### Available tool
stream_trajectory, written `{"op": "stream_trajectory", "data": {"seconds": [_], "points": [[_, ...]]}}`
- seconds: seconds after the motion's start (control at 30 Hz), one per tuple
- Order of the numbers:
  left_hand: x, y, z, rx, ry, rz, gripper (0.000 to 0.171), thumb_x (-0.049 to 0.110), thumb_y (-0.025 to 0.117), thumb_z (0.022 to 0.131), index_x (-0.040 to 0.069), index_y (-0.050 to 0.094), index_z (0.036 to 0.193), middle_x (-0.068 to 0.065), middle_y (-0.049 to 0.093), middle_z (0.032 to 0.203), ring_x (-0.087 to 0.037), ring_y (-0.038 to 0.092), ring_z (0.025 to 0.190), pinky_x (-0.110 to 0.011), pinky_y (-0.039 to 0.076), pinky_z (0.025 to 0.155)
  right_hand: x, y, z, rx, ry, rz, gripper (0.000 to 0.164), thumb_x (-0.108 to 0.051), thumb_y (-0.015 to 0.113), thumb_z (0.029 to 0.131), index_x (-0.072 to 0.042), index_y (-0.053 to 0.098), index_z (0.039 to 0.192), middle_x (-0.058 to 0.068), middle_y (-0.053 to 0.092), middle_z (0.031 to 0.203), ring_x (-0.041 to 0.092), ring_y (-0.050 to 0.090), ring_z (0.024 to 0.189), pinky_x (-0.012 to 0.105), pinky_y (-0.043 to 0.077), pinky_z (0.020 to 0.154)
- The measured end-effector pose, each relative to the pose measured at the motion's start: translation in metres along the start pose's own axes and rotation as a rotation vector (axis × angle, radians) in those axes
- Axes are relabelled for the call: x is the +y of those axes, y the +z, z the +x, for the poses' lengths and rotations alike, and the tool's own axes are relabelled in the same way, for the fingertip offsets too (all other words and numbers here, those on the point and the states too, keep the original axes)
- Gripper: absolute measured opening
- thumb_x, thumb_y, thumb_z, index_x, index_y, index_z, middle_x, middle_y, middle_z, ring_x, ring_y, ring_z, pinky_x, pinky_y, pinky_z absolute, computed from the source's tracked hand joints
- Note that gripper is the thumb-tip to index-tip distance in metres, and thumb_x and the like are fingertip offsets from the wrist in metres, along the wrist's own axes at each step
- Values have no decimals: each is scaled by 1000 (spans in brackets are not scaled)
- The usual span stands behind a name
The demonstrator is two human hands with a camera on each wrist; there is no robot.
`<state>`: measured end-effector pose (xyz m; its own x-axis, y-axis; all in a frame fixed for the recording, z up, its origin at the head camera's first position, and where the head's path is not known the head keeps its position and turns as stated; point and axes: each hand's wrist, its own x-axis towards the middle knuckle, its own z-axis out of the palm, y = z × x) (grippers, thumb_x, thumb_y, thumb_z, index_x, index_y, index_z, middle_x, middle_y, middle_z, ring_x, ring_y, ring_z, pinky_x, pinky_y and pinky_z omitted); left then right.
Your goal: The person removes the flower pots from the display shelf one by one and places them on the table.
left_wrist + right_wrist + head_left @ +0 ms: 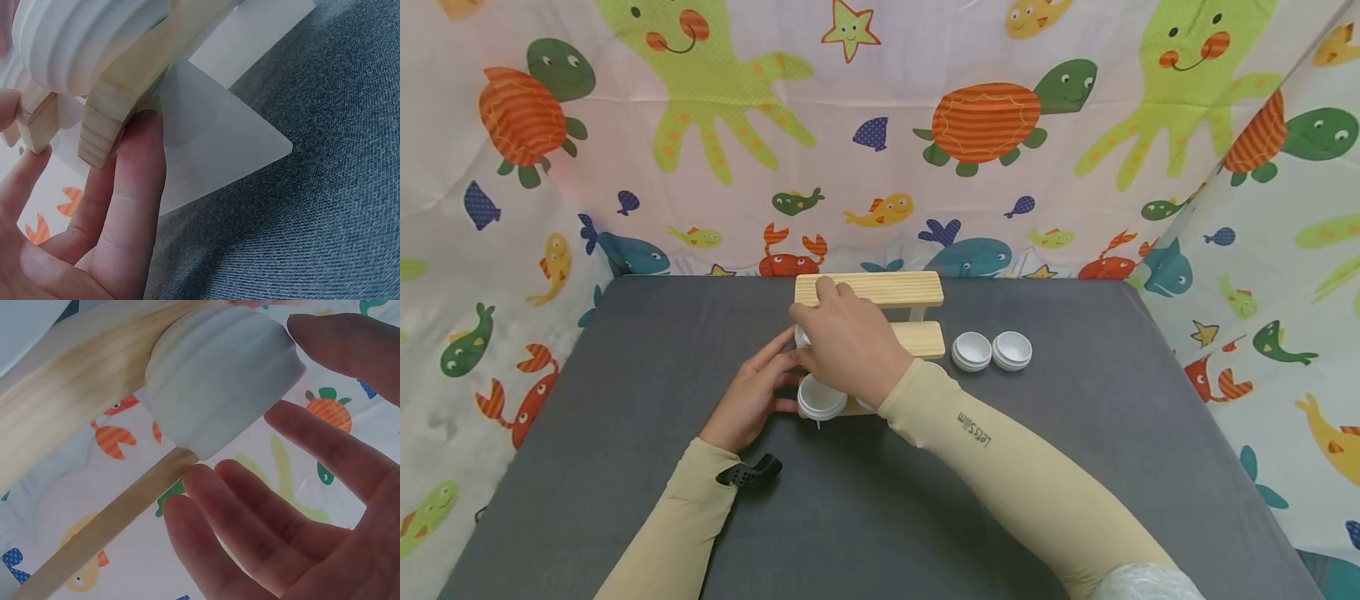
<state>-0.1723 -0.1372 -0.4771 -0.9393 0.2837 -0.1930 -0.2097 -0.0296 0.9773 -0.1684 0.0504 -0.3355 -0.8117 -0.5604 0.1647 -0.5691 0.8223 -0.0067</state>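
Observation:
A stepped stand with three pale wooden shelves [880,288] and translucent side panels [231,137] stands at the middle back. My right hand [853,337] pinches a ribbed white cup [225,381] between thumb and forefinger, at the left end of the middle shelf. Its other fingers are spread below the cup. At the stand's left side, my left hand [748,400] touches the shelf ends with extended fingers [134,187]. A white bowl [822,398] sits at the left end of the front shelf. The right hand and sleeve hide much of the lower shelves.
Two white bowls, one on the left [972,352] and one on the right [1012,350], stand side by side to the stand's right. The grey table [880,517] meets a curtain [880,192] printed with sea animals. A black band [751,472] circles the left wrist.

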Motion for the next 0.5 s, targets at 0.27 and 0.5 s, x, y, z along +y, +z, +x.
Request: {"op": "stream_trajectory", "data": {"seconds": [0.27,0.5], "points": [[-2,-1,1,-7,-5,-10,56,32,50,114,38,37,168,-15,58,150,-18,72,110,-43,65,80,-3,3,2,-31,9,-8,50,-42,81,96,-21,71,140,13,66,130,24,70,100,39,65,80],[-2,-1,0,-10,2,-14,58,33,50,114,36,36,169,-16,58,150,-17,72,109,-43,65,80,-4,5,5,-42,9,-16,49,-40,81,96,-20,72,139,14,65,132,25,70,102,38,66,80]]}}
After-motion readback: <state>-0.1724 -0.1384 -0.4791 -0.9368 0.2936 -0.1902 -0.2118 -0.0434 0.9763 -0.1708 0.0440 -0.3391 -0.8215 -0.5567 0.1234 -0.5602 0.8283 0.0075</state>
